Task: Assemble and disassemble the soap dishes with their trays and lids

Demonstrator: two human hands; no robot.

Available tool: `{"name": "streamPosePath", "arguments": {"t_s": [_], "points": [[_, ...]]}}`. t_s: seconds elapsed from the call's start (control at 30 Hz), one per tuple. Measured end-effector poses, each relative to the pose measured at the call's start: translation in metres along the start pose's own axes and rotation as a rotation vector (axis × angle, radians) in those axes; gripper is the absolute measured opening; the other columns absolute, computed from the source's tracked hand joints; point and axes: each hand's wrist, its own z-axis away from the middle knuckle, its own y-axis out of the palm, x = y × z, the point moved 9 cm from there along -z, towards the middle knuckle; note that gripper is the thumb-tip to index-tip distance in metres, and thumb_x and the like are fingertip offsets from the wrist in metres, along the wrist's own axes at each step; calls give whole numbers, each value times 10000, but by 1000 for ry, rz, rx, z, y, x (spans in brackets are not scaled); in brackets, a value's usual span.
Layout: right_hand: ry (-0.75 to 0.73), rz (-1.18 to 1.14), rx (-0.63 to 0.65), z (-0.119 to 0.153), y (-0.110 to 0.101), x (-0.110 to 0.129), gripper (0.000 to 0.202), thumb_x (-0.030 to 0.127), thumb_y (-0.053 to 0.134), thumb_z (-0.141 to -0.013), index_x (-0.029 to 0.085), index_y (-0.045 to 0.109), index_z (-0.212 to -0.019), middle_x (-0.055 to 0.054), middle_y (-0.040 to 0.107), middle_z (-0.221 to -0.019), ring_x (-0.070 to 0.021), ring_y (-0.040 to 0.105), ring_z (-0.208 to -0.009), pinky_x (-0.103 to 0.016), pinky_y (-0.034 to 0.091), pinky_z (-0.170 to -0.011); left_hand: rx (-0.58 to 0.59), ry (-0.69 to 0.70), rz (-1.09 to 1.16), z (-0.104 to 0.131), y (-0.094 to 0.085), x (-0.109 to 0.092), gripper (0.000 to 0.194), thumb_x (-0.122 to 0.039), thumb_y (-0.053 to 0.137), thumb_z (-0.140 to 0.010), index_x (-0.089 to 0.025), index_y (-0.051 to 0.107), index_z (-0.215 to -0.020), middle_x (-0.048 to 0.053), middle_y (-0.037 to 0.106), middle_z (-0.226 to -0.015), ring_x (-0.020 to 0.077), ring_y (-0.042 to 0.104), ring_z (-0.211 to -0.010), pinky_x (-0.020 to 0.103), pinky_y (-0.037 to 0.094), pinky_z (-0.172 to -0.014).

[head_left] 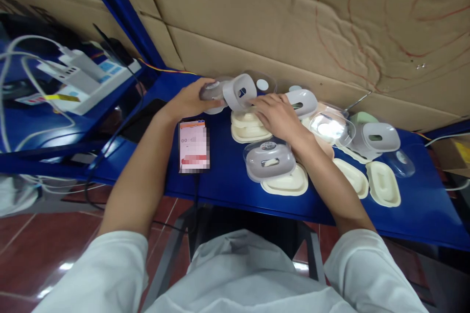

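We see the left hand [191, 100] just beyond the phone [193, 149], its thumb and fingers spread around a clear container [213, 91] and gripping it from the side. The grey slotted piece [237, 101] stands tilted beyond the phone and to its right, close against the container and past the left fingertips, so it sits between our two hands. The right hand [279, 115] reaches in from the phone's right, its fingers bent with the tips at the grey slotted piece's lower right edge; we cannot tell whether they grip it or only rest there. Right of the phone, partly under that hand, we have a cream tray [249, 133] on the blue desk [223, 171]. Farther right of the phone, a clear-covered grey box [270, 161] overlaps a cream lid [288, 185], and two more cream pieces [384, 183] lie well apart from the phone on the same side.
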Motion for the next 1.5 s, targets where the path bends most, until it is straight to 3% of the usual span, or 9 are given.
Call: {"name": "streamPosePath", "arguments": {"t_s": [0.2, 0.33, 0.5, 0.7, 0.83, 1.0, 1.17, 1.33, 1.5], "points": [[-29, -29, -4, 0, -7, 9, 498, 275, 470, -1075, 225, 543, -1565, -129, 551, -1611, -352, 513, -1436, -554, 393, -1161, -199, -248, 236, -6, 3, 13, 646, -662, 792, -828, -263, 656, -1317, 64, 734, -1087, 268, 716, -993, 483, 605, -880], [-86, -7, -57, 0, -17, 20, 623, 337, 502, -1076, 296, 351, -1678, -77, 263, -1788, -313, 267, -1627, -581, 281, -1282, -189, -121, 299, -8, 14, -16, 681, -652, 789, -833, -286, 609, -1378, 76, 734, -1235, 285, 722, -1081, 488, 613, -931], [-46, -36, -14, -2, -5, 10, 482, 400, 430, -1100, 271, 548, -1549, -106, 592, -1565, -339, 471, -1491, -627, 225, -1282, -168, -13, 316, -5, 20, -41, 682, -740, 645, -922, -348, 524, -1467, 78, 707, -1338, 314, 697, -1232, 500, 593, -988], [-49, -22, -101, -2, -25, 15, 701, 392, 542, -1042, 351, 293, -1696, -33, 328, -1762, -383, 289, -1598, -620, 228, -1290, 15, -53, 405, 2, 37, -57, 709, -818, 443, -998, -282, 547, -1450, 45, 735, -1308, 250, 721, -1191, 395, 604, -929], [53, 34, -67, -2, -28, 9, 597, 331, 433, -1077, 351, 364, -1669, -95, 515, -1593, -422, 401, -1504, -690, 219, -1265, 75, -60, 427, 2, 44, -65, 758, -817, 284, -1041, -243, 549, -1458, 58, 756, -1305, 248, 716, -1199, 428, 589, -973], [-48, 4, -40, -1, -17, 10, 473, 261, 529, -1031, 294, 577, -1500, -122, 581, -1489, -405, 423, -1483, -684, 234, -1232, -83, -94, 455, -5, 29, -46, 706, -845, 419, -986, -306, 599, -1404, 62, 747, -1310, 297, 747, -1150, 498, 605, -939], [-140, -88, 73, 2, -1, 10, 386, 230, 622, -1000, 226, 658, -1385, -117, 704, -1328, -337, 608, -1274, -504, 397, -1102, -327, -87, 31, -2, -10, -11, 702, -728, 762, -846, -317, 606, -1392, 55, 657, -1449, 333, 571, -1402, 569, 452, -1168], [-136, -85, 103, 0, 0, 5, 425, 390, 667, -1028, 261, 682, -1432, -119, 712, -1356, -338, 604, -1285, -466, 418, -1038, -87, -292, -125, 3, 9, 24, 872, -614, 925, -661, -260, 625, -1399, 155, 627, -1417, 433, 600, -1347, 661, 443, -1166], [-71, -43, 69, -2, -8, -3, 425, 473, 548, -1089, 257, 697, -1423, -107, 755, -1248, -324, 617, -1216, -481, 426, -1034, 20, -189, -102, 3, 29, 14, 918, -602, 891, -706, -296, 537, -1496, 153, 498, -1591, 436, 438, -1524, 683, 339, -1247]]}}
